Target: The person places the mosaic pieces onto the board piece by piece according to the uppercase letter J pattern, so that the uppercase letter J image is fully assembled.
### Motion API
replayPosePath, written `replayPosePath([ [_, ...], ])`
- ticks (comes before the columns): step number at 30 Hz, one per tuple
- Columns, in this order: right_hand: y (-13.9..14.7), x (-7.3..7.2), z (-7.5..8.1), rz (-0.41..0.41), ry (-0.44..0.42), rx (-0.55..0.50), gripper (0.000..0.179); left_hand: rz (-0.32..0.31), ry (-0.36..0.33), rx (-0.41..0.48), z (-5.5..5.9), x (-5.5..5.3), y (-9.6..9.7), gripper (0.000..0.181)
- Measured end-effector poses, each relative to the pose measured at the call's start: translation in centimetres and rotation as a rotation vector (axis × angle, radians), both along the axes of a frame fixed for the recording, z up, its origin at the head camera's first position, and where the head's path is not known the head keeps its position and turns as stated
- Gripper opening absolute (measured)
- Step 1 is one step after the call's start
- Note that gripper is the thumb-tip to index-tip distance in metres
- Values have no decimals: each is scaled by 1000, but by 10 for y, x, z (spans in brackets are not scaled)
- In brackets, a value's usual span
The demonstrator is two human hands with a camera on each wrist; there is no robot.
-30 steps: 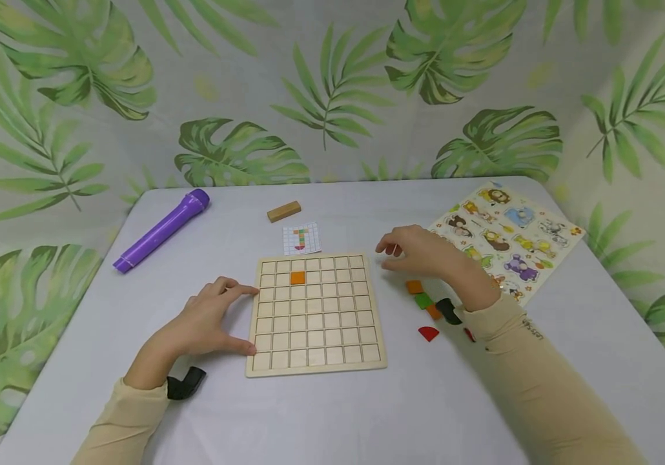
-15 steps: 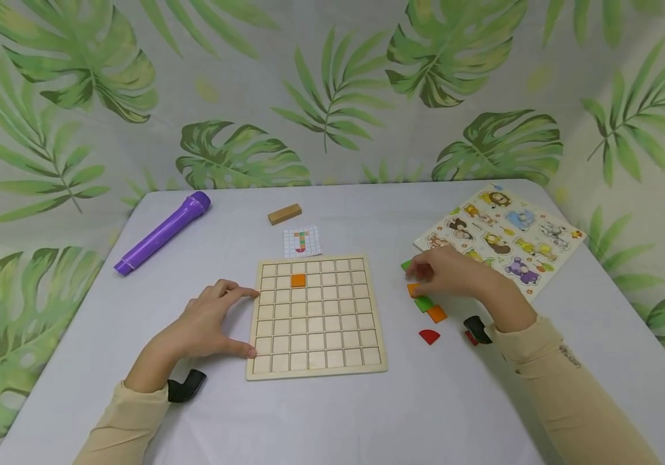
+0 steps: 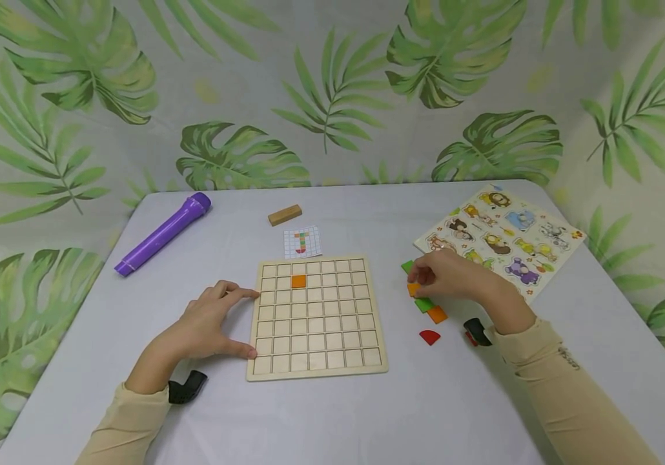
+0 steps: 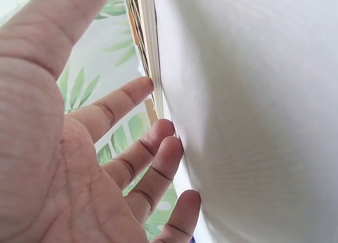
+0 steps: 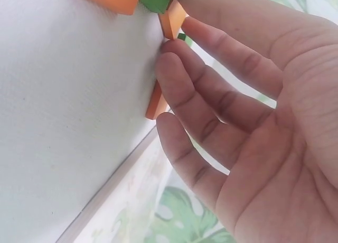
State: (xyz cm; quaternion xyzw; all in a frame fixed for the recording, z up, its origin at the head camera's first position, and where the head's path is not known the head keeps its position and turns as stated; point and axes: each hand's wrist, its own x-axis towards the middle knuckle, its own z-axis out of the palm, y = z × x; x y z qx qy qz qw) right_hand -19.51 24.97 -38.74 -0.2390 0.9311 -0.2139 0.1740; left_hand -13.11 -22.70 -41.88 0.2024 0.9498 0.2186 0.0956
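1. So the right hand (image 3: pixel 445 274) is over at the loose pieces, and the thing that matters is the orange tile (image 3: pixel 413 290), on the counter (image 3: pixel 356 426) off the right side of the grid board (image 3: pixel 315 316).
2. Right fingers are narrow: thumb and index look to be pinching that tile, the others loosely curled beside it. Can't tell if it's off the cloth yet.
3. It's a crowded spot. A green tile (image 3: pixel 423 304) sits right by it, with a second orange tile (image 3: pixel 438 314) past that and a far green tile (image 3: pixel 407 266) on the other side. Best bet is a straight-up lift rather than a drag, so the neighbours don't get shoved.
4. Easy to miss: the right wrist view shows a hidden orange piece (image 5: pixel 156 103) by the lower fingertips. Keeping those fingers tucked in should avoid knocking it.
5. A grip on opposite edges would probably beat pressing on top, since the tile looks thin and could slip.
6. Left hand (image 3: pixel 201 323) has thumb and index spread wide, tips touching the board's left edge. Light contact seems plenty; pushing hard might skid the board.
7. An orange square (image 3: pixel 298 281) sits in the second row of the board.
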Motion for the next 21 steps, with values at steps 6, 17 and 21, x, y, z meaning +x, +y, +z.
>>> replayPosePath([
  [6, -3, 0, -2, -10, 3, 9, 13, -2, 4, -2, 0, 0, 0, 103],
  [17, -5, 0, -4, -10, 32, 25, 14, 3, 4, -5, 0, 1, 0, 103],
  [21, -7, 1, -2, -7, 53, 19, 15, 3, 4, -5, 0, 1, 0, 103],
])
